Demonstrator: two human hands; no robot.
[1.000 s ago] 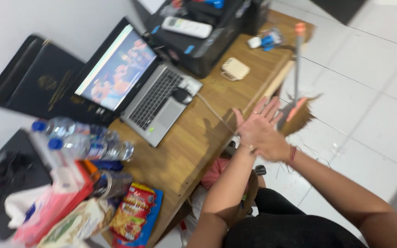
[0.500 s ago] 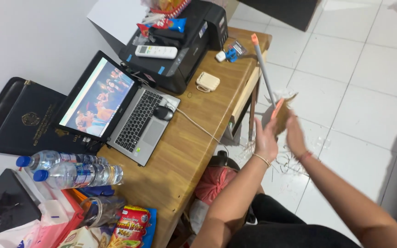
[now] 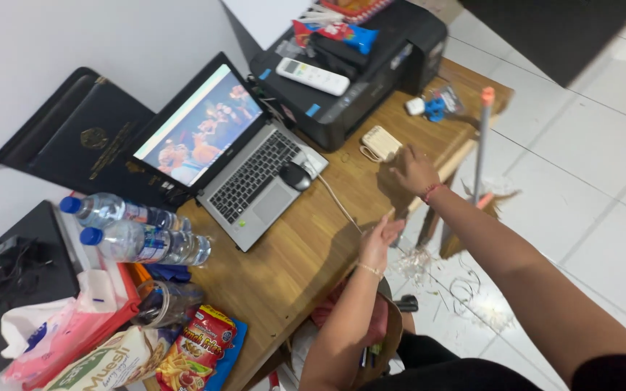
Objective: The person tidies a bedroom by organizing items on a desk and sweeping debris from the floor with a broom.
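Now two bare hands are over a wooden desk, near a small beige case.

The right hand (image 3: pixel 414 170) reaches forward over the desk (image 3: pixel 306 246), fingers loosely bent, holding nothing; the beige case (image 3: pixel 380 143) lies just beyond its fingertips, whether touching I cannot tell. The left hand (image 3: pixel 380 239) is open with fingers spread, empty, at the desk edge closer to the body. Left of both hands stand a laptop (image 3: pixel 233 156) and a black mouse (image 3: pixel 295 175). A broom (image 3: pixel 481 137) leans to the right of the right hand.
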